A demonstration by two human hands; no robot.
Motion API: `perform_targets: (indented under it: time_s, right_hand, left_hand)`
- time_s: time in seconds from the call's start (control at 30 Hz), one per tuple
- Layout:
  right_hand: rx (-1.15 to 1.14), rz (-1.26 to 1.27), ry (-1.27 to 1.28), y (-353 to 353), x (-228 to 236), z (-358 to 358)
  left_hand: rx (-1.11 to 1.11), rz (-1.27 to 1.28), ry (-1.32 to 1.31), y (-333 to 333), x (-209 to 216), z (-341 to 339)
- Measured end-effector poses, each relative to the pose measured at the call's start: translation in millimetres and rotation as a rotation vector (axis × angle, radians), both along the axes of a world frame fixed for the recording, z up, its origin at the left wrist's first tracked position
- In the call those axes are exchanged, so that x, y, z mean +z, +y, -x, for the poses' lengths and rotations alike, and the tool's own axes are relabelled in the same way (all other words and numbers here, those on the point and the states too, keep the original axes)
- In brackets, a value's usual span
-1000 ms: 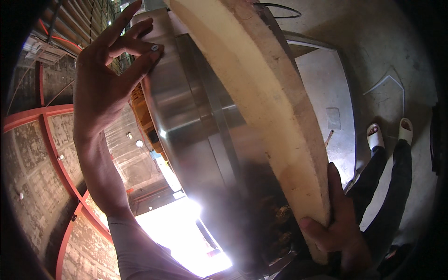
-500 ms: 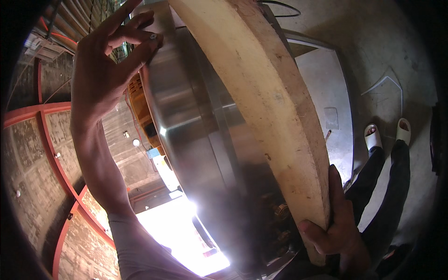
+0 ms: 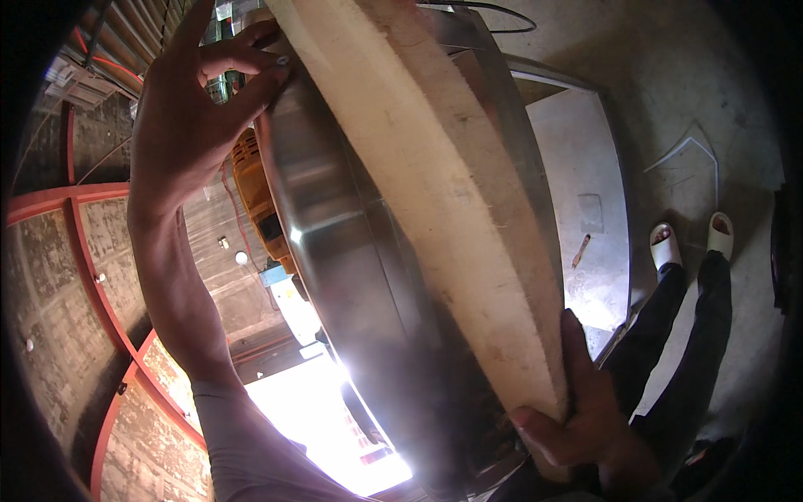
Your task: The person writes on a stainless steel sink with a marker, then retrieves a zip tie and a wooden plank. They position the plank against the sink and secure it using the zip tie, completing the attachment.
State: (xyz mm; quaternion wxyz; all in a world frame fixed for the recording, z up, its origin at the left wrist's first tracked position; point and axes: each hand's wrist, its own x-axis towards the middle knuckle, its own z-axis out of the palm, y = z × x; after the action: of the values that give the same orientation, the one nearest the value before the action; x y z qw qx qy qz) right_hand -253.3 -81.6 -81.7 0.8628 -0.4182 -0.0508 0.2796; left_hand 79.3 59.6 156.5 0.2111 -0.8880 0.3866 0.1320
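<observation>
A long, thick pale wooden beam (image 3: 452, 209) slants across a large brushed steel body (image 3: 322, 217) with a rounded edge. Around the beam's lower end my right hand (image 3: 590, 431) is closed, thumb on the near face and fingers along the right side. My left hand (image 3: 188, 117) is raised at the upper left, by the steel's top left edge. Its thumb and fingertips come together at a small round metal piece (image 3: 283, 61), too small to name more exactly. The beam's upper end runs out of the picture.
Right of the steel lies a pale panel (image 3: 581, 159) with a small brush-like tool (image 3: 580, 251) on it. Legs in dark trousers (image 3: 682, 335) with white slippers (image 3: 665, 244) are at the right. An orange machine (image 3: 255, 197) and red steel framing (image 3: 92, 259) are at the left.
The beam and my right hand have shifted left over the steel, baring more of it and of the panel at the right. My left hand has barely moved.
</observation>
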Motion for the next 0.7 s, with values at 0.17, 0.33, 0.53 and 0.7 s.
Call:
perform_targets:
  time_s: [0.17, 0.33, 0.53, 0.7]
  right_hand:
    - [-0.077, 0.0, -0.083, 14, 12, 6]
    - [-0.07, -0.049, -0.116, 13, 9, 6]
    - [-0.031, 0.032, -0.115, 8, 13, 2]
    - [-0.089, 0.001, -0.068, 9, 12, 0]
  left_hand:
    - [-0.145, -0.045, -0.001, -8, -7, 5]
    - [-0.09, -0.046, -0.118, -20, -13, 22]
    - [0.012, 0.024, -0.027, -14, -12, 13]
    - [-0.119, -0.028, -0.08, -7, -9, 8]
